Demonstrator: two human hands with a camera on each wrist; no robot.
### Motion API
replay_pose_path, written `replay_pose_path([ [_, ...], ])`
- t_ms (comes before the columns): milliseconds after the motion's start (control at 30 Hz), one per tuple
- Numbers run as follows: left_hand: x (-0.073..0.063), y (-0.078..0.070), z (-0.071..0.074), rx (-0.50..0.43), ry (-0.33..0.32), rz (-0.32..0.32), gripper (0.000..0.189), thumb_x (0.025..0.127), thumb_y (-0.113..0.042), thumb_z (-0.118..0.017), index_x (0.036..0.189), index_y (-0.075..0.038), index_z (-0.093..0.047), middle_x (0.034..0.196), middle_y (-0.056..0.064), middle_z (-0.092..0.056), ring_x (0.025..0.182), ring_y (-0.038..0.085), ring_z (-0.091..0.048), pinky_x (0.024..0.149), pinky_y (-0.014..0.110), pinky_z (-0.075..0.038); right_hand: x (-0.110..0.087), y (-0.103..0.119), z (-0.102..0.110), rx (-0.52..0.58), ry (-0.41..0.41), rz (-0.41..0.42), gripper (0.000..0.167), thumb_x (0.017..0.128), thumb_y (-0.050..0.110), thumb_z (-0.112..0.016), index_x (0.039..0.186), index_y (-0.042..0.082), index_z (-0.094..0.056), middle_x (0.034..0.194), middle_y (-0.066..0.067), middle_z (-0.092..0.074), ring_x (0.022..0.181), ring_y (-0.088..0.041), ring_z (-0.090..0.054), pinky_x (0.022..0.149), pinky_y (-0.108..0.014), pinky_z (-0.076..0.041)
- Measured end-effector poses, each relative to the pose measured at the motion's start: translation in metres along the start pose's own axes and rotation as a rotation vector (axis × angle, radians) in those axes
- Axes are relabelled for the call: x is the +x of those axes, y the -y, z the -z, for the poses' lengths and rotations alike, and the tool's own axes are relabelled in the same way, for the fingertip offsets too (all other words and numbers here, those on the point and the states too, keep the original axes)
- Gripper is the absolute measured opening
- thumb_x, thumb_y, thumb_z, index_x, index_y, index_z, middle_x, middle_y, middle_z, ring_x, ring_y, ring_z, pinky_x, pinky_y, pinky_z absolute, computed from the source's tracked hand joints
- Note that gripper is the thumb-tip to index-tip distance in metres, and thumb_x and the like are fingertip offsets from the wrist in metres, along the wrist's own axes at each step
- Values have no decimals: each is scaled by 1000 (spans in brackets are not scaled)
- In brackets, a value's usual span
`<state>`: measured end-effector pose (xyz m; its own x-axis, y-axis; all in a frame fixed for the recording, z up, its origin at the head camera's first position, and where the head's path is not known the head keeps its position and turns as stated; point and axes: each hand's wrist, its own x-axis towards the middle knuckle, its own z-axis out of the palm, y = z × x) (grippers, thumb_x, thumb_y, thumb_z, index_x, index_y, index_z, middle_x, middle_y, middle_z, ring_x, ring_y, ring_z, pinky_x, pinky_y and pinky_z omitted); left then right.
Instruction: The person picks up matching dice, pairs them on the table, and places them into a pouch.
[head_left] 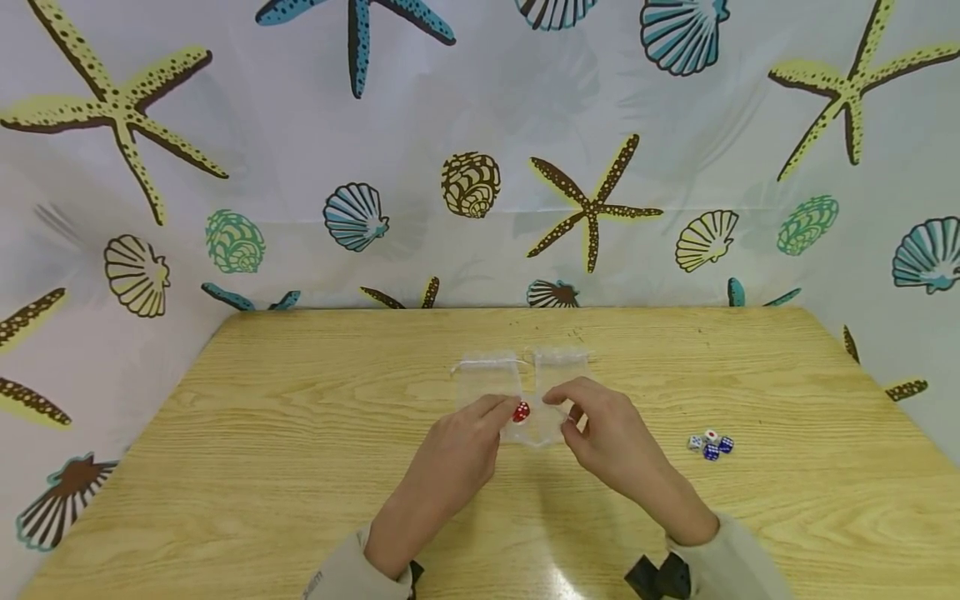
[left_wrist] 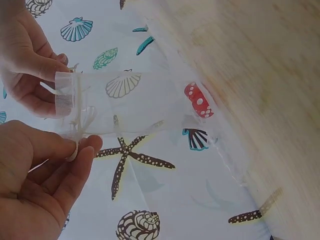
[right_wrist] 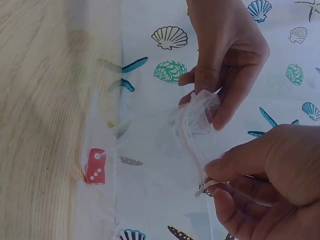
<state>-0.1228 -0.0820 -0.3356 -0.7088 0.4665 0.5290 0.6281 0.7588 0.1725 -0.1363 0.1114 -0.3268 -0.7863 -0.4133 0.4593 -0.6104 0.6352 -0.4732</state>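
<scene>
A sheer white drawstring pouch (left_wrist: 145, 100) is stretched between my two hands above the table. Red dice (right_wrist: 96, 166) show through its lower end; whether one or two is hard to tell. My left hand (head_left: 461, 446) pinches the drawstring at one side of the mouth, thumb against fingers. On the other side, my right hand (head_left: 618, 437) pinches the cord (right_wrist: 207, 186) between thumb and forefinger. The gathered mouth appears bunched at the left fingers in the right wrist view. Just beyond the hands, two more sheer pouches (head_left: 487, 375) lie flat on the wooden table (head_left: 300, 417).
Several loose dice, white (head_left: 695, 442) and blue (head_left: 711, 452), sit in a cluster to the right of my right hand. A white cloth with starfish and shells (head_left: 420, 242) hangs behind the table and along its sides.
</scene>
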Motion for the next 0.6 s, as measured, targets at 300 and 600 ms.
replay_pose_path([
  [300, 1, 7, -1, -118, -77, 60, 29, 83, 11, -63, 108, -1, -67, 100, 10, -71, 85, 22, -70, 69, 29, -57, 3, -2, 0, -18, -53, 27, 31, 77, -13, -67, 102, 4, -64, 96, -9, -66, 71, -17, -60, 57, -21, -48],
  [600, 2, 12, 0, -140, -84, 159, 29, 85, 8, -62, 112, -1, -60, 97, 10, -71, 78, 20, -69, 65, 27, -56, 6, -8, 2, -44, -63, 5, 29, 76, -15, -66, 100, 1, -62, 85, -8, -64, 71, -16, -60, 59, -24, -50],
])
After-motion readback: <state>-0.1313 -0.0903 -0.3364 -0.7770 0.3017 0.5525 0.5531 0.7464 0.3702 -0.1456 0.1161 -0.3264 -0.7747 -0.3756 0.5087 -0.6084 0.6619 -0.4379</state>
